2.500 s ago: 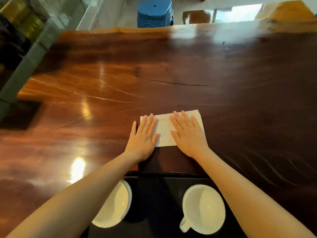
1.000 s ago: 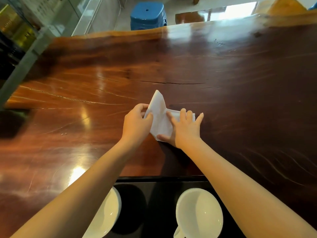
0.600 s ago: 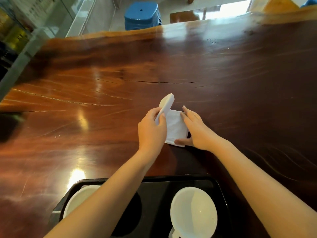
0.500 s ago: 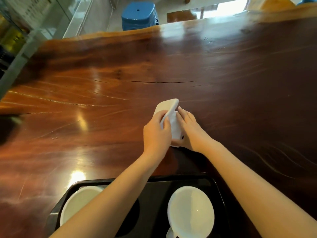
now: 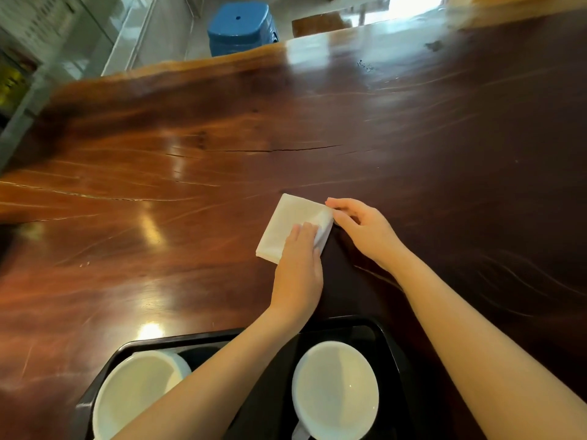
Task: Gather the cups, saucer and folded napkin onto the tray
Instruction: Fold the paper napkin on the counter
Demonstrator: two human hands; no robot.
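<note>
A white napkin (image 5: 287, 225), folded into a small square, lies flat on the dark wooden table (image 5: 317, 122). My left hand (image 5: 298, 268) presses down on its near right part with the fingers together. My right hand (image 5: 362, 230) touches the napkin's right corner with its fingertips. Below my arms a black tray (image 5: 386, 336) sits at the table's near edge. On it stand a white cup (image 5: 335, 389) at the right and another white dish (image 5: 133, 389) at the left, partly hidden by my left forearm.
A blue plastic stool (image 5: 239, 27) stands beyond the table's far edge. A long crack (image 5: 279, 150) runs across the tabletop. The table's left edge (image 5: 19, 131) drops off towards a glass-fronted cabinet.
The napkin was spread flat under both palms, then my left hand lifted its left half and folded it over to the right. It now lies as a smaller square, pressed by my left hand.
</note>
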